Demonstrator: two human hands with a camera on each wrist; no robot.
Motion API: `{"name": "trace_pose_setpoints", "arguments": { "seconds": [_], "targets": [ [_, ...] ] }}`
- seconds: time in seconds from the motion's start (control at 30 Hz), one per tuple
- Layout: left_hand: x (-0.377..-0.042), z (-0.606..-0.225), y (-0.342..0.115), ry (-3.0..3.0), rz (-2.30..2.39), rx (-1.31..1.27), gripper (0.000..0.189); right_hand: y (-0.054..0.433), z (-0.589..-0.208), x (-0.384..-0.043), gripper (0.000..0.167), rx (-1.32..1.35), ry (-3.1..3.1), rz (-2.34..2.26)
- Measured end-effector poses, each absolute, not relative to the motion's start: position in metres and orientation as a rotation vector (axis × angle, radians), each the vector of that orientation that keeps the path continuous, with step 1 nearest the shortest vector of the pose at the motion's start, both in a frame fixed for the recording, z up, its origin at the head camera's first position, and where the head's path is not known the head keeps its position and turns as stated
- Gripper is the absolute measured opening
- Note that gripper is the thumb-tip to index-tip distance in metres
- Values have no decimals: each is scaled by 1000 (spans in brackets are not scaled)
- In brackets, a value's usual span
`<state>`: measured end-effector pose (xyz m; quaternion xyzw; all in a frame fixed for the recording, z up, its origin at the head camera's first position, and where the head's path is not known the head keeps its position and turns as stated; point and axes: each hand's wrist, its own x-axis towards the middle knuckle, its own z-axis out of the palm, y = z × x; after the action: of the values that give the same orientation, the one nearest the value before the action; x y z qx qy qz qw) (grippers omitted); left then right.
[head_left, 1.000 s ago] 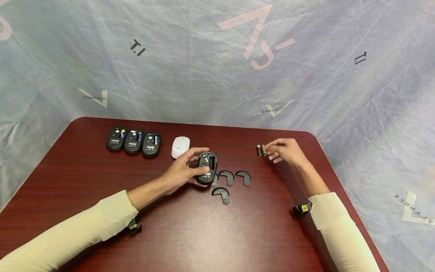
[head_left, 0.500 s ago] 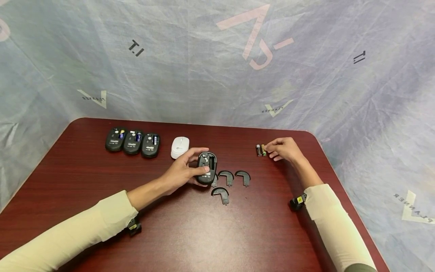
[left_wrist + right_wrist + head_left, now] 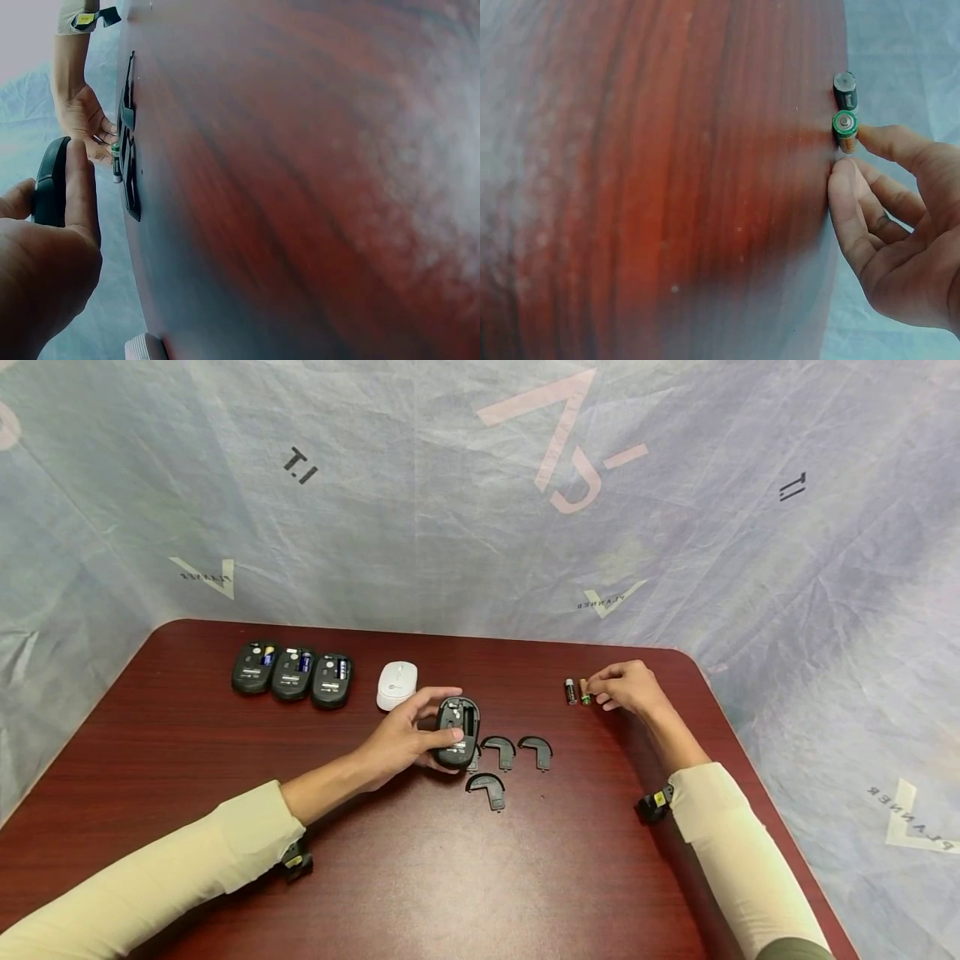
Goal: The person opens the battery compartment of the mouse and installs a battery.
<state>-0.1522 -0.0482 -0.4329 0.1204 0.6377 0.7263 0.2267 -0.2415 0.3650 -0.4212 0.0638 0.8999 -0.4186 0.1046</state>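
Observation:
In the head view my left hand (image 3: 401, 739) holds a black computer mouse (image 3: 452, 727) upside down, its thumb across the underside and the battery slot bare. The left wrist view shows this mouse (image 3: 51, 184) edge-on between thumb and fingers. At the back right, my right hand (image 3: 630, 687) has its thumb and index fingertip at a green and copper-coloured battery (image 3: 845, 129), pinching it low at the table. A dark battery (image 3: 571, 692) lies just left of it, touched by neither hand.
Three overturned black mice (image 3: 292, 674) with batteries in their slots line the back left. A white mouse (image 3: 397, 685) stands beside my left hand. Several black battery covers (image 3: 536, 752) lie in mid-table, one partly behind the held mouse. A fabric wall (image 3: 420, 527) rises behind the table.
The green and copper battery has shifted slightly right, widening the gap to the dark one. The right forearm has drawn a little left; the left hand and its mouse stay in place.

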Motion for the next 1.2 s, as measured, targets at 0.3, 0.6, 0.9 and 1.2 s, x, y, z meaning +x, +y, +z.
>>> {"name": "trace_pose_setpoints", "arguments": {
  "seconds": [0.3, 0.6, 0.9, 1.2],
  "targets": [
    [-152, -434, -47, 1754, 2006, 333, 71, 369, -422, -244, 32, 70, 2734, -1088],
    [-152, -434, -46, 1771, 1989, 327, 71, 378, -420, -242, 30, -135, 2857, -840],
    [-153, -434, -45, 1790, 1985, 328, 71, 383, -420, -234, 35, -322, 2893, -726],
    [-152, -432, -45, 1790, 1971, 326, 70, 401, -446, -244, 37, -545, 2984, -628]
  ]
}}
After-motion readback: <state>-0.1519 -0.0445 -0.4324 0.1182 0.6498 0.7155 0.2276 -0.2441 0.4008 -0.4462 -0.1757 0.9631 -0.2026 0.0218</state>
